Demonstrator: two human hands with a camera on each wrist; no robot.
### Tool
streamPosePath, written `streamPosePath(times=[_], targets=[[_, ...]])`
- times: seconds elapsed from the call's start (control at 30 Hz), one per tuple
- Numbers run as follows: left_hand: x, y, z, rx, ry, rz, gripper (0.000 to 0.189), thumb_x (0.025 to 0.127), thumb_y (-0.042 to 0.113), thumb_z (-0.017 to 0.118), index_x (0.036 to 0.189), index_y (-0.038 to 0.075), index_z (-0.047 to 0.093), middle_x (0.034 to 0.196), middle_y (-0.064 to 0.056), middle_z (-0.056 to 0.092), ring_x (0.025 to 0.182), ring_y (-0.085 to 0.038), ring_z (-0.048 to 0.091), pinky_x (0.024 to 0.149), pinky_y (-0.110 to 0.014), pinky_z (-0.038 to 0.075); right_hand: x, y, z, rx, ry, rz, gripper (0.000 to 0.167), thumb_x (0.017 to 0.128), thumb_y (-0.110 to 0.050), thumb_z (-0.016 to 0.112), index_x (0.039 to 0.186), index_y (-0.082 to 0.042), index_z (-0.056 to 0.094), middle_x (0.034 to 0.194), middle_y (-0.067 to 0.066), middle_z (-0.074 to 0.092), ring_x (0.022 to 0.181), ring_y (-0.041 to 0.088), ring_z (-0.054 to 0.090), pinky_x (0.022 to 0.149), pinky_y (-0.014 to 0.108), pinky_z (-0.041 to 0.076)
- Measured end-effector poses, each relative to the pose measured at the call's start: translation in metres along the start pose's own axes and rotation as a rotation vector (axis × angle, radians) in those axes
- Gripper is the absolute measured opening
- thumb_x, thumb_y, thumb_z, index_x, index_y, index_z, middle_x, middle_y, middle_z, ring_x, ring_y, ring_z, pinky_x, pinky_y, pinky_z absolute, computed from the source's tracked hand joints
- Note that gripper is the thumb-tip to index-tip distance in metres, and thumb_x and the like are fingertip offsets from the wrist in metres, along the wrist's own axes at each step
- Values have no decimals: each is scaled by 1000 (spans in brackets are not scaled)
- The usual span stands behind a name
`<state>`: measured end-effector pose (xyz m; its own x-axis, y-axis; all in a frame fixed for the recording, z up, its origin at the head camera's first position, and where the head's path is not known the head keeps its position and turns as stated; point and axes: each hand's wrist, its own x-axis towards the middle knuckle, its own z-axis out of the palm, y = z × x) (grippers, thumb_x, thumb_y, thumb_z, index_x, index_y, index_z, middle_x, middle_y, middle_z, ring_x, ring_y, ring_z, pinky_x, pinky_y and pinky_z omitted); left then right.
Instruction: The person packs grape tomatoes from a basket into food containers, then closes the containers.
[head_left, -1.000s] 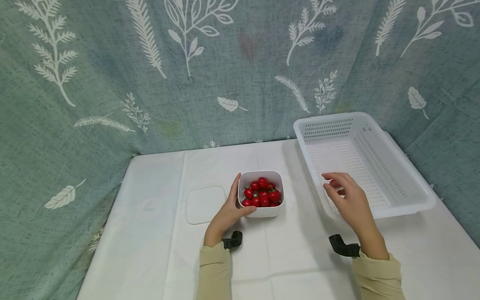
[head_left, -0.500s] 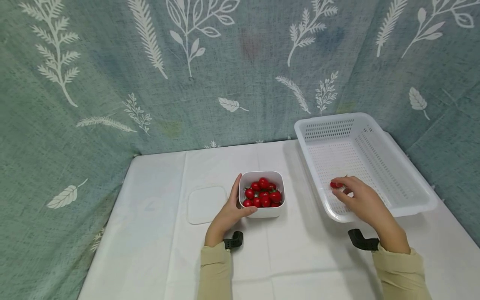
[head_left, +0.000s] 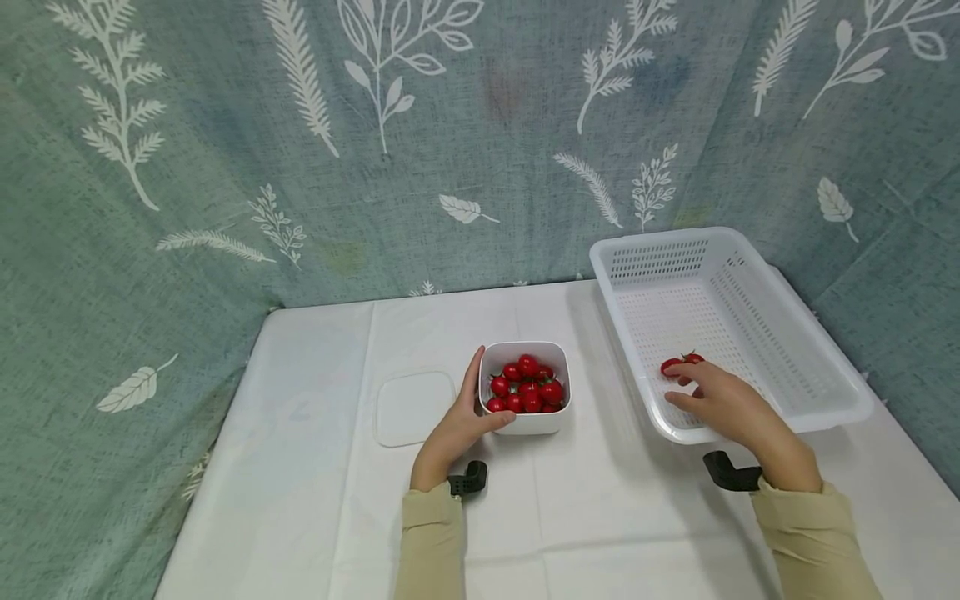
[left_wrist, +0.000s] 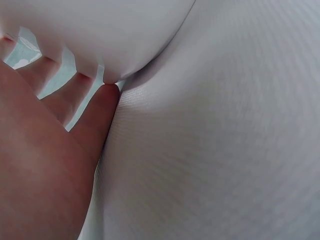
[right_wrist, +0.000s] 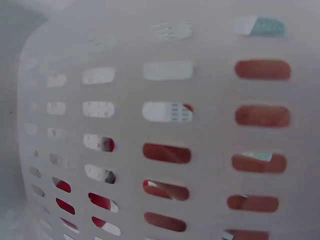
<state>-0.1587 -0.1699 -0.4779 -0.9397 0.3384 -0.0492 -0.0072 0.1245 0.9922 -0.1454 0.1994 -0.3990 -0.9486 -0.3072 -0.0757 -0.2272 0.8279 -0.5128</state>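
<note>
A small white square container (head_left: 523, 425) holds several red cherry tomatoes (head_left: 528, 390). My left hand (head_left: 455, 427) grips its left front corner, thumb along the front and fingers along the left side. In the left wrist view, the fingers (left_wrist: 95, 112) lie against the white wall. My right hand (head_left: 723, 407) is inside the white perforated basket (head_left: 795, 333), thumb and forefinger apart. Two cherry tomatoes (head_left: 672, 367) lie on the basket floor by its fingertips; whether it touches one is unclear. The right wrist view shows the hand and red patches only through the slots of the basket wall (right_wrist: 210, 135).
A flat, pale square lid (head_left: 414, 408) lies on the white tablecloth (head_left: 300, 483), left of the container. Behind the table hangs a green curtain (head_left: 465, 167) with leaf prints. The basket's raised rim stands at the table's right side.
My right hand has moved from the basket's near-left rim down inside, rightward. It has let go of a cherry tomato, which now lies beside another. My left hand stays on the container.
</note>
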Motion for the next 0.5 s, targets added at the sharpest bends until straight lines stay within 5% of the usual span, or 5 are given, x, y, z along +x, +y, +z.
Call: streamPosePath(times=[0.23,0.5], targets=[[-8,26,1,-14,-42,0,97,76,20,71,141,38,1,147,5,9,133,-20,11,101,-43,25,5,2,0,-38,-61,53,45,83,-27,63,119,-3,53,101,17,58,87,29,55,71,44,43],[-9,26,2,-11,-39,-8,98,76,18,70,142,38,0,146,5,10,133,-18,12,102,-42,24,9,6,1,-88,-138,97,53,82,-32,63,122,0,50,101,18,57,90,31,53,72,45,42]])
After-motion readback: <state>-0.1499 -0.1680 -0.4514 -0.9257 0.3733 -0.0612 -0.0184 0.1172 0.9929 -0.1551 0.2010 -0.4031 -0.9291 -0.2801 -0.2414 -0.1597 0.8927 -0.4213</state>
